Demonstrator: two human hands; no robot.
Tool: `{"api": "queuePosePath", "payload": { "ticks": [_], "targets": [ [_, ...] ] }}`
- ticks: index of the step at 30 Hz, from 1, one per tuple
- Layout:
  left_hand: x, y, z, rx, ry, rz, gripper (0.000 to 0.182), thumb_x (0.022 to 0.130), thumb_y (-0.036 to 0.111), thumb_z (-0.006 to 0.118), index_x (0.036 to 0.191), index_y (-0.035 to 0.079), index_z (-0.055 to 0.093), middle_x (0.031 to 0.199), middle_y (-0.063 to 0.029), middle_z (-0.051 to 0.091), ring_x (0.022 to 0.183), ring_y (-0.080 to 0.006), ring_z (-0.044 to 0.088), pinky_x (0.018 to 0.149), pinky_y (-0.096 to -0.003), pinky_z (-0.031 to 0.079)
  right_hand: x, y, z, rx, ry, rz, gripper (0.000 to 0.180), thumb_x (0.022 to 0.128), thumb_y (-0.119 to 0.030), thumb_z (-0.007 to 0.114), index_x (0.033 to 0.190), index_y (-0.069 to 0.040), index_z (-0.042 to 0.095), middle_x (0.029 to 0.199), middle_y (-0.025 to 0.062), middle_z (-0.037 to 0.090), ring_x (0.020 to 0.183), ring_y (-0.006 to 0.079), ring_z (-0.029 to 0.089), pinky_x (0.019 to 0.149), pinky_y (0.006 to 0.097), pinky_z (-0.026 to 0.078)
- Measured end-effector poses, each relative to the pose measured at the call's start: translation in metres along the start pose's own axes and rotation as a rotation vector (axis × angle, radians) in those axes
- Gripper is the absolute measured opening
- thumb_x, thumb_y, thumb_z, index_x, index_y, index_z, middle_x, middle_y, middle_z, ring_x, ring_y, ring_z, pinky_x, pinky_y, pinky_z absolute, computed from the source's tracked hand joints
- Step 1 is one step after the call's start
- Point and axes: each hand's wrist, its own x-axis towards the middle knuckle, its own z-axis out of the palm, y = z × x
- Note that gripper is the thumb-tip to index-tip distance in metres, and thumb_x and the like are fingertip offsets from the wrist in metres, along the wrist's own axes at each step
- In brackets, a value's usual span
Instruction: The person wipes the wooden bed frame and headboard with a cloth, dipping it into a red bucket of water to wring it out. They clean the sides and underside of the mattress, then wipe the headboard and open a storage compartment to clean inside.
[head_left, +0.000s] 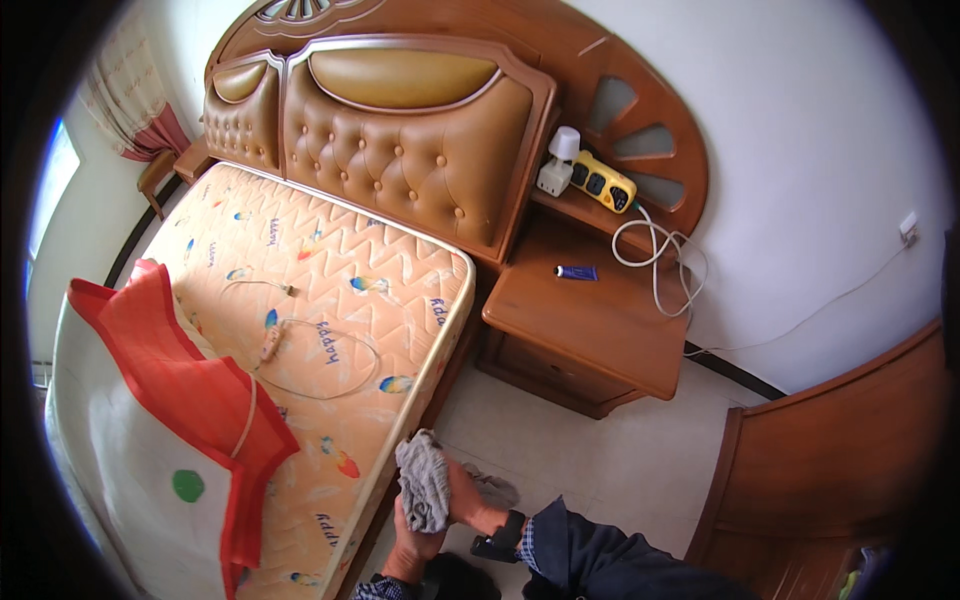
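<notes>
A crumpled grey cloth (425, 480) is bunched between my hands, beside the near long edge of the mattress. My right hand (469, 495) grips it from the right, with another fold of the cloth hanging behind the fingers. Under its lower end, my left hand (414, 538) holds it too. The fingers of both hands are partly hidden by the cloth. To the left lies the bare mattress (352, 420), peach-coloured with a feather print and lettering.
A red-edged white cover (135, 420) is folded back over the mattress. A thin cord with an inline controller (272, 341) lies there. The wooden nightstand (577, 330) holds a blue tube (576, 273). Above are a yellow power strip (604, 182) and a small white lamp (562, 146).
</notes>
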Motion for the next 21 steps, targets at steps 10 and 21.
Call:
{"api": "queuePosePath", "payload": {
  "ticks": [10, 21],
  "targets": [
    [-0.093, 0.064, 0.089, 0.153, 0.165, 0.086, 0.065, 0.102, 0.053, 0.051, 0.151, 0.01, 0.045, 0.152, -0.0082, 0.047, 0.135, -0.0295, 0.05, 0.114, -0.0488, 0.041, 0.009, -0.128, 0.02, 0.339, -0.285, 0.222, 0.041, 0.104, -0.019, 0.06, 0.142, -0.001, 0.057, 0.136, 0.0082, 0.066, 0.121, 0.0142, 0.061, 0.104, 0.0311, 0.049],
    [0.041, 0.078, 0.271, 0.529, 0.346, 0.16, 0.045, 0.107, 0.033, 0.049, 0.134, -0.002, 0.058, 0.124, -0.0077, 0.066, 0.113, -0.0181, 0.062, 0.097, -0.0331, 0.049, 0.154, -0.192, -0.135, 0.241, -0.329, -0.182, 0.048, 0.104, -0.015, 0.059, 0.149, -0.002, 0.047, 0.145, 0.0083, 0.056, 0.129, 0.0167, 0.054, 0.112, 0.0351, 0.044]
  ]
}}
